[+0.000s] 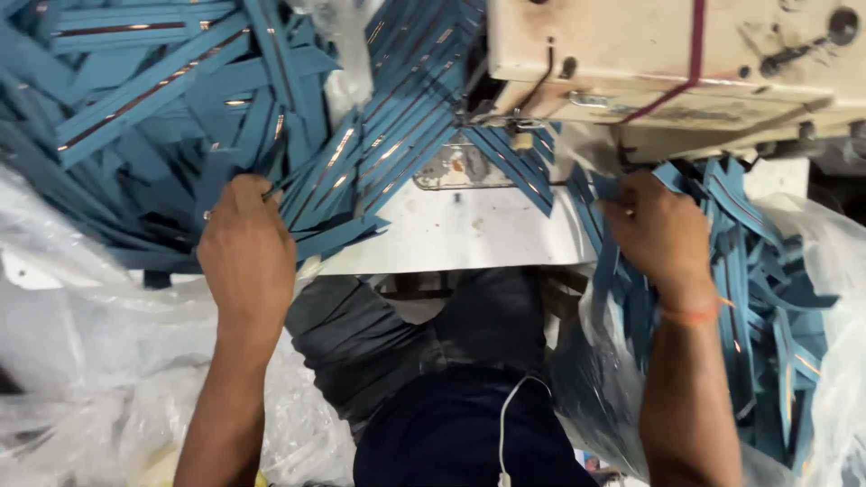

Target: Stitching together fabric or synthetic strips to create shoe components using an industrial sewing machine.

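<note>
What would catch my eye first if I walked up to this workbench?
Heaps of blue fabric strips, piled at the left and spilling down the right. The left hand grips strips at the pile's edge, the right hand holds another bundle, and a worn cream sewing machine sits top right.

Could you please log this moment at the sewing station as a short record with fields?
Setting: cream sewing machine on a white table
Left hand: gripping a fanned chain of blue fabric strips that runs toward the needle
Right hand: grasping a hanging bundle of blue strips
Surroundings: heap of blue strips at upper left; clear plastic sheeting
Wrist: orange thread band on the right
</note>
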